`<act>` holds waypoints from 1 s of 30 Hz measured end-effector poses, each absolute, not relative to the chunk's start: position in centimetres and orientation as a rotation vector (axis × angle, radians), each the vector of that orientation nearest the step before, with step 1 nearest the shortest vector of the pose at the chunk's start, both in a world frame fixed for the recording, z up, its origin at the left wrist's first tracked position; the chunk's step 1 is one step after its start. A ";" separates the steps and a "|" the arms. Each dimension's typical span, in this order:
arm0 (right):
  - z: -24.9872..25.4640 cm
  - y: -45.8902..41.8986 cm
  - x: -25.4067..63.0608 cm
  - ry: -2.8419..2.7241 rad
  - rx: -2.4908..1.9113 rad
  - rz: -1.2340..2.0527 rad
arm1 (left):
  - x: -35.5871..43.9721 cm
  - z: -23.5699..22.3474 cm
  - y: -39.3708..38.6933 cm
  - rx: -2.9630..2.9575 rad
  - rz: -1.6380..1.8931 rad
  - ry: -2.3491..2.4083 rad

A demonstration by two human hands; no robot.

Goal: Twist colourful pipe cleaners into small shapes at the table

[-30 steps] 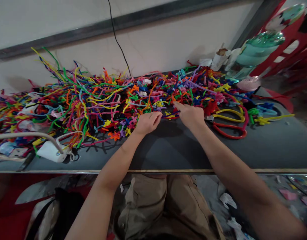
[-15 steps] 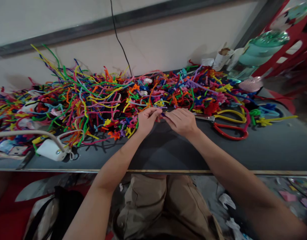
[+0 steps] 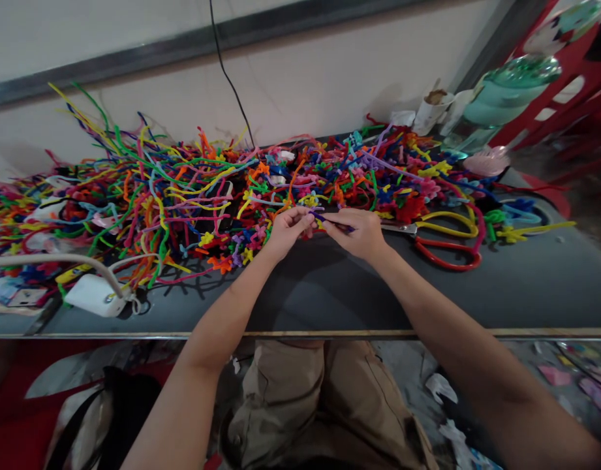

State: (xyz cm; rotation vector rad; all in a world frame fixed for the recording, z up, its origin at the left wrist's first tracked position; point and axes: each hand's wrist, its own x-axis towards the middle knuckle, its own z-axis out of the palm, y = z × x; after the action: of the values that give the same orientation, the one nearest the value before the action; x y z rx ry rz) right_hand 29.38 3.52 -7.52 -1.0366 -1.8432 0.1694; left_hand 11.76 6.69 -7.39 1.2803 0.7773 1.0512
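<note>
My left hand point(image 3: 291, 230) and my right hand point(image 3: 357, 230) meet above the dark table point(image 3: 329, 294), in front of the heap of coloured pipe cleaners. A dark purple pipe cleaner point(image 3: 329, 219) runs between them. My left thumb and fingertips pinch its left end, where a bit of yellow also shows. The fingers of my right hand are closed around its other part, with the tip showing near the knuckles. Just right of my right hand lies a pair of scissors point(image 3: 447, 243) with one yellow and one red handle.
Tangled pipe cleaners point(image 3: 183, 189) cover the back of the table up to the wall. A white lamp base point(image 3: 95, 295) with a bent neck stands at left. Paper cups point(image 3: 432, 112) and a green plastic bottle point(image 3: 500, 104) stand at back right.
More of the purple pipe cleaner shows between my hands now. My right hand has turned a little, its fingers now wrapped along the strand. The view has shifted slightly.
</note>
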 end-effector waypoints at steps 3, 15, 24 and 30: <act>-7.9 3.7 29.3 -1.848 -1.047 0.347 | 11.6 -7.4 6.7 1.272 1.035 0.757; -8.3 4.3 28.6 -1.728 -1.047 0.853 | 11.7 -8.3 7.4 1.348 1.080 0.863; -8.2 4.3 28.4 -1.650 -1.059 0.805 | 11.9 -8.3 7.3 1.342 1.145 0.880; -8.2 4.5 28.6 -1.671 -1.074 0.898 | 12.0 -7.8 6.9 1.225 1.034 0.800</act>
State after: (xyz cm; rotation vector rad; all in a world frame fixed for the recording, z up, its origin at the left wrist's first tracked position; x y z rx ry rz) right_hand 28.57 4.55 -8.21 -1.0742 -1.6707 0.8976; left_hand 12.02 6.91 -7.84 1.2246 0.8000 1.0344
